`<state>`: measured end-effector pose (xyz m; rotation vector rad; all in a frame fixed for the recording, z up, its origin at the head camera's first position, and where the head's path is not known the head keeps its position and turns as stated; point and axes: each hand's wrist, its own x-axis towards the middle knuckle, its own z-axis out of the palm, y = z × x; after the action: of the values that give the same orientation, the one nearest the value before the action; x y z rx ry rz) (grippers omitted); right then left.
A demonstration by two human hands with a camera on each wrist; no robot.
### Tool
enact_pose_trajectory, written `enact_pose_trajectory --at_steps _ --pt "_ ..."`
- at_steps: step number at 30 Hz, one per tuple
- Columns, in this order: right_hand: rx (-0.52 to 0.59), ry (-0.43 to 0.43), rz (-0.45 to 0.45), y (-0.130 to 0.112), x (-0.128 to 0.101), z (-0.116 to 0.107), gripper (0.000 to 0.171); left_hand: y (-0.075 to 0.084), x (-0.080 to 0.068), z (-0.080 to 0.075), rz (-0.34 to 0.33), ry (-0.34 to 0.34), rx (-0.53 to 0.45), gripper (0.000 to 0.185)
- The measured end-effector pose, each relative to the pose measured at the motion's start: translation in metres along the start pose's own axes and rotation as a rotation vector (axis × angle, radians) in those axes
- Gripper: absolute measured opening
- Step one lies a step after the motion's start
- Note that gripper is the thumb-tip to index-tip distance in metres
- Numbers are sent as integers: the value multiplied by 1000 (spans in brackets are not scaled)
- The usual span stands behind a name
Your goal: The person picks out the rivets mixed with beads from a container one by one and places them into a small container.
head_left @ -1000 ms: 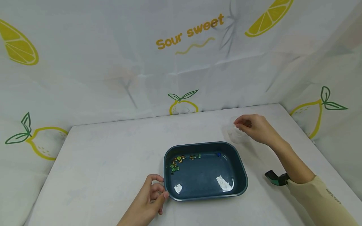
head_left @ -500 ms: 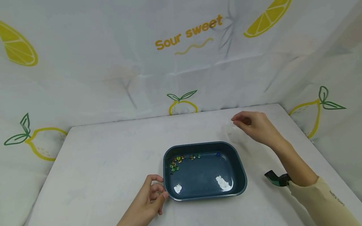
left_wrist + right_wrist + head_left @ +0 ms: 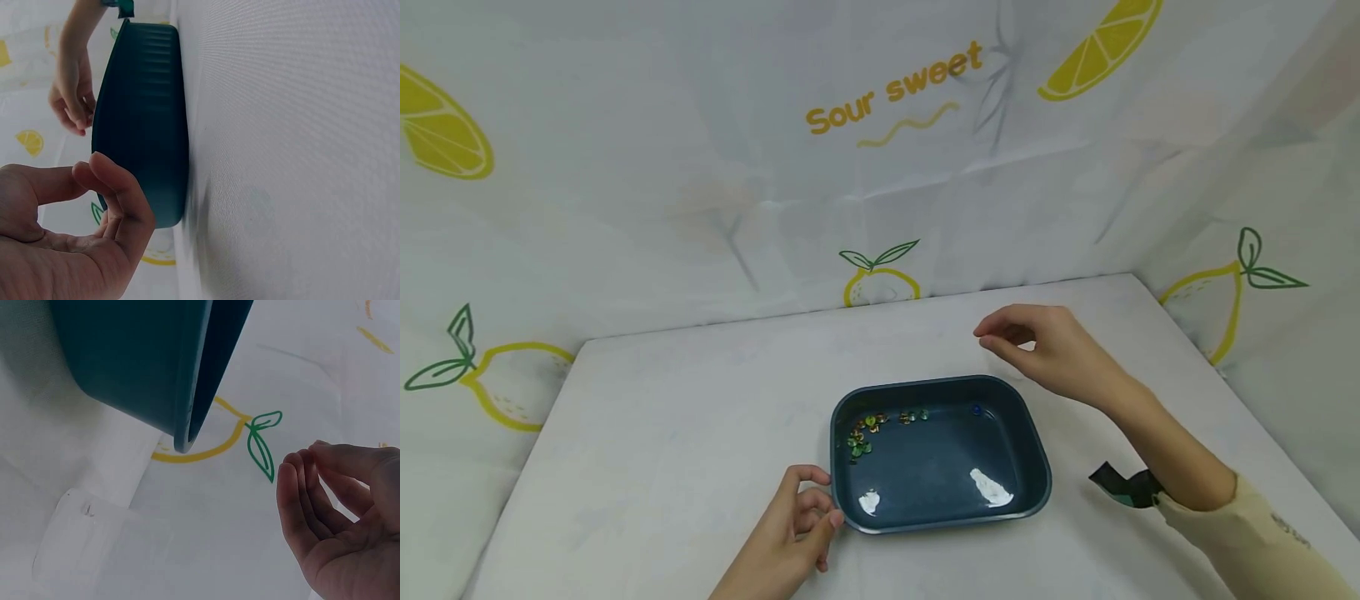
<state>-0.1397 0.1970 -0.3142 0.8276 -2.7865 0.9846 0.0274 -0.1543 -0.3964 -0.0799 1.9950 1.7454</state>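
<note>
Head view: dark teal tray (image 3: 1037, 467) sits on the white table (image 3: 662, 433), long axis running left-right across the view. Inside it lies shallow water with a cluster of small green and amber beads (image 3: 865, 429) at the tray's back-left corner and one blue bead (image 3: 976, 409) near its back-right. Two white glints on the tray floor look like light reflections, hard to tell. Left hand (image 3: 793, 533) rests at the tray's front-left corner, fingers loosely curled, thumb tip touching the rim; whether it truly grips the rim I cannot tell. Right hand (image 3: 1037, 350) hovers just behind the tray's back-right corner, fingertips drawn together, nothing visible between them. Dark strap (image 3: 1120, 485) on the right wrist; forearm cut off by the frame edge.

Left wrist view: picture is rotated, the tray (image 3: 147, 125) shows only its ribbed outer wall, contents hidden. Left hand (image 3: 75, 231) has fingers bent, thumb and forefinger slightly apart, just beside the tray wall. Right hand (image 3: 72, 94) shows beyond the tray.

Right wrist view: tray (image 3: 156, 362) seen from outside, rim edge on, inside hidden. Right hand (image 3: 337, 512) cupped, fingers curved together, holding nothing. A clear plastic cup (image 3: 100, 544) lies below the tray, faint and hard to make out
</note>
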Motion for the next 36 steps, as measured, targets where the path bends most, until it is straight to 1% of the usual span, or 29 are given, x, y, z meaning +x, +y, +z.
enact_pose_trajectory --at_steps 9,16,21,24,36 --pt "106 -91 -50 -19 4 2 12 0 1 0 5 -9 2 47" --pt "168 -212 -80 -29 10 13 11 0 1 0 11 5 17 49" --pt "217 -316 -109 -38 18 22 11 1 2 0 18 2 13 50" --pt "245 -369 -111 -43 22 26 12 1 1 0 18 1 7 50" --pt "368 -493 -118 -62 31 43 11 0 -1 -2 4 3 -5 49"
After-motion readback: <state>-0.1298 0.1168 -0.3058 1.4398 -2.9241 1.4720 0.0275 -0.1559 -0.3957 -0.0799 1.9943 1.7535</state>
